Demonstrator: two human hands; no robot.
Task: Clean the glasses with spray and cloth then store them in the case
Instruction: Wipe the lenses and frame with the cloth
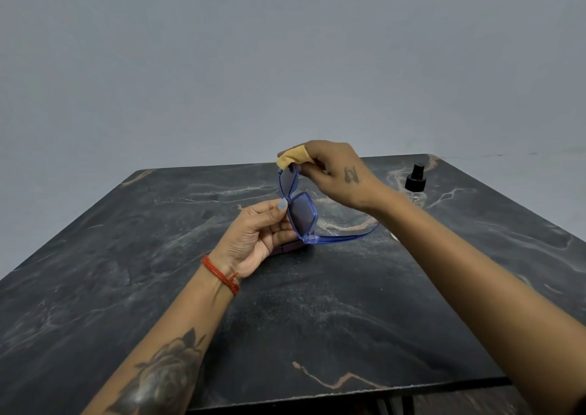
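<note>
Blue-framed glasses [301,216] with dark lenses are held upright above the dark marble table [317,319], one lens above the other. My left hand [257,240] pinches the frame at the bridge between thumb and fingers. My right hand [336,173] pinches a small tan cloth [290,159] over the top edge of the upper lens. One blue temple arm [345,237] stretches to the right under my right wrist. A purplish object, perhaps the case [290,247], shows partly below my left hand.
A clear spray bottle [416,186] with a black pump top stands at the back right of the table, behind my right wrist. A grey wall rises behind. The table's front edge runs along the lower right.
</note>
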